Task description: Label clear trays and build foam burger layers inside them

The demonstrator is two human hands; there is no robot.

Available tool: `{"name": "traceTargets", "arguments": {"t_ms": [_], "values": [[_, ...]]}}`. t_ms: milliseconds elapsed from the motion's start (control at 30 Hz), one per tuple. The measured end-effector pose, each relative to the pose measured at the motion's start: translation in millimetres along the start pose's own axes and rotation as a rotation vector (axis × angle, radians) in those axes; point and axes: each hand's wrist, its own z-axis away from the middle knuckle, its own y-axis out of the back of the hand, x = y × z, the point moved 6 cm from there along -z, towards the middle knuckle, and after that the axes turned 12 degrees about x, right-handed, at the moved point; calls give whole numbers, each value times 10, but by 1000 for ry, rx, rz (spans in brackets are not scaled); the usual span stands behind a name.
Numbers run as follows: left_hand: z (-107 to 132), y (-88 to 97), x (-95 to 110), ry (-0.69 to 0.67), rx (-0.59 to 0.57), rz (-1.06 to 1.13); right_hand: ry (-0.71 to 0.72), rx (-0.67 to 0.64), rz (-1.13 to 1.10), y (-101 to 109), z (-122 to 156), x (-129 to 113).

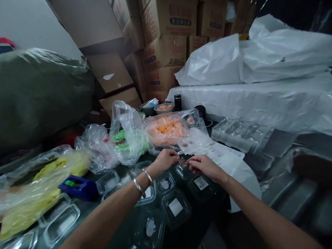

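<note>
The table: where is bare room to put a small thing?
A small patch of table looks bare between the blue tape dispenser, a clear tub and the left forearm. Around the left hand and right hand: crowded with bags, tubs, paper.

No word here can be read for sure. Far back, the brown boxes (167, 53) have big red Chinese writing (180, 10), with pale writing in a dark oval (180, 21) below it, all too blurry. Nearer, a white label (201, 182) at a clear tub (191, 190) and a white sheet (226, 158) have gray marks, too small to read.
</note>
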Motion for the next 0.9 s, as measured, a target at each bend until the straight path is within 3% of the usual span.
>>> {"name": "traceTargets", "arguments": {"t_ms": [100,200,567,900], "values": [[-106,4,-100,29,-6,-21,56,110,96,196,-164,148],[-199,-60,-185,56,-59,-25,101,116,161,272,-282,279],[-331,-307,-154,62,-171,-21,169,-56,239,181,-392,324],[-376,-405,-203,90,-210,32,206,-115,346,165,-426,396]]}}
